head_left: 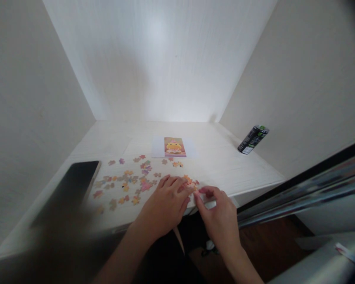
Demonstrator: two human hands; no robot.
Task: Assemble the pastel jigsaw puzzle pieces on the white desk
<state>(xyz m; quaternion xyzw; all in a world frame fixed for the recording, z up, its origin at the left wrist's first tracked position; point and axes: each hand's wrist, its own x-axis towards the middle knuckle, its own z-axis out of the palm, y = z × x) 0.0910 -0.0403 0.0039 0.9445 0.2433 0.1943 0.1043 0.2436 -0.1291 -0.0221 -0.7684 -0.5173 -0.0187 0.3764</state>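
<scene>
Several small jigsaw pieces (127, 185), pink, orange and beige, lie scattered over the white desk (225, 165). My left hand (165, 203) rests near the desk's front edge with its fingers curled down onto a small joined cluster of orange pieces (189, 181). My right hand (217, 211) meets it from the right, thumb and fingers pinched at the same cluster. A reference picture (174, 146) of a yellow figure on pink lies on white paper behind the pieces.
A dark phone (73, 185) lies flat at the desk's left. A black and green drink can (252, 139) stands at the right by the wall. White walls close the desk on three sides. Below the front edge is a dark floor.
</scene>
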